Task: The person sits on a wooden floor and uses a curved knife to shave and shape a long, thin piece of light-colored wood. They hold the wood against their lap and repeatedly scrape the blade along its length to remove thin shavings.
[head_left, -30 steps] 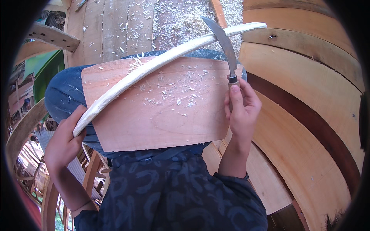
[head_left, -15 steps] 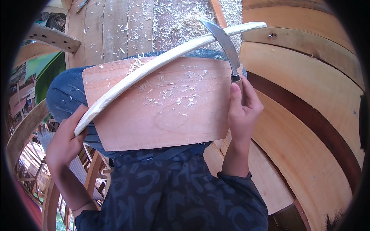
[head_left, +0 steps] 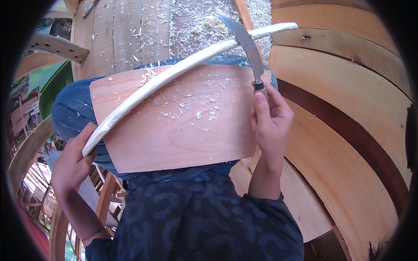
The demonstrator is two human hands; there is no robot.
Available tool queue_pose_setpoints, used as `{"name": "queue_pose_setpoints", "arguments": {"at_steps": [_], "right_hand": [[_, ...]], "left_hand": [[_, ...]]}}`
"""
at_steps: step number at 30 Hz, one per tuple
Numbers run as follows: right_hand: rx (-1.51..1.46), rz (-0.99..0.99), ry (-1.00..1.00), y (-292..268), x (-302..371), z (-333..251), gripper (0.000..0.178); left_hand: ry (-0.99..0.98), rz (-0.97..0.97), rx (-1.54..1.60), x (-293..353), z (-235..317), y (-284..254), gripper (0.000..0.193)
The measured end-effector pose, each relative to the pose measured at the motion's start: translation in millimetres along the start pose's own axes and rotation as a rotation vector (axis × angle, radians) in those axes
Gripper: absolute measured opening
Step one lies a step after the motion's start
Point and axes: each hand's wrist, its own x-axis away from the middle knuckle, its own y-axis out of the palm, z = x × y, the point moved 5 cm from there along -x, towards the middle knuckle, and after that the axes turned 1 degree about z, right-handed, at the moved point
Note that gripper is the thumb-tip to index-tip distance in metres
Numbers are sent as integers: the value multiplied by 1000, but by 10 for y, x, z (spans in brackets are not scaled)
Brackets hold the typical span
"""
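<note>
A long, curved, pale peeled stick slants up from the left across my lap to the far right. My left hand is wrapped round its near end. In my right hand is a curved knife, gripped by its short wooden handle with the thumb along it. The blade points up and to the left and crosses over the stick near its far end; whether it touches the wood I cannot tell. Under the stick a flat wooden board lies across my thighs, sprinkled with shavings.
Ahead is a plank floor strewn with pale shavings, with a narrow wooden strip on it. Curved-looking wooden planks line the right side. At the left stand a wooden beam with holes and an open slatted railing.
My right hand and the knife have shifted slightly left and nearer to me, the blade now crossing the stick a little further left. My left hand keeps its hold.
</note>
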Motion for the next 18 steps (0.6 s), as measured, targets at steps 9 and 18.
{"name": "queue_pose_setpoints", "arguments": {"at_steps": [9, 18], "right_hand": [[454, 239, -453, -84, 3, -68, 28], [107, 16, -119, -57, 38, 29, 28]], "left_hand": [[18, -21, 40, 0, 29, 10, 41], [46, -9, 23, -4, -22, 11, 42]]}}
